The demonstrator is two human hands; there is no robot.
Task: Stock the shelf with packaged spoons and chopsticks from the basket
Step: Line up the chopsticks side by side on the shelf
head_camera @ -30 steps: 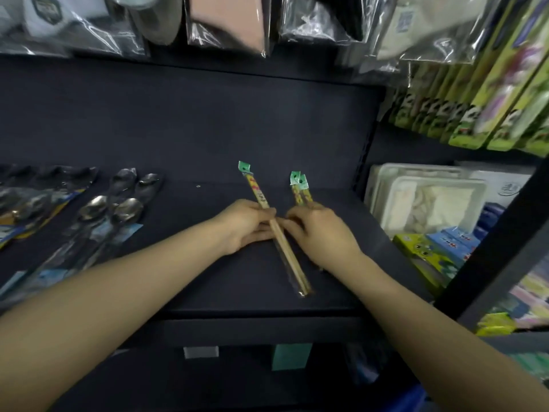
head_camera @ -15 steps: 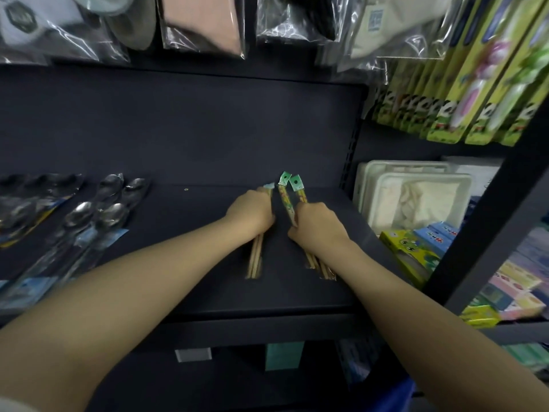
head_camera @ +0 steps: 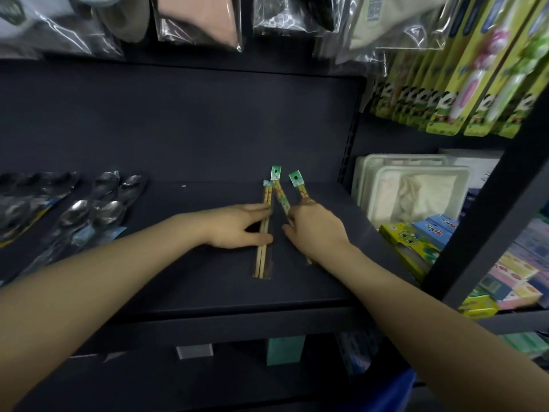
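**Lining up the chopstick packs**

My left hand (head_camera: 237, 226) lies flat, fingers straight, nudging the leftmost chopstick pack (head_camera: 264, 233) square on the dark shelf (head_camera: 184, 281). My right hand (head_camera: 315, 230) covers the two other chopstick packs (head_camera: 280, 193); its fingers curl, but I cannot tell if they grip. I judge this the arranging step, with the three packs fanned near the shelf's right end. Next I should close the fan so they lie parallel. The packaged spoons (head_camera: 98, 209) sit well apart to the left, leaving bare shelf between; the upright (head_camera: 350, 129) is near on the right.
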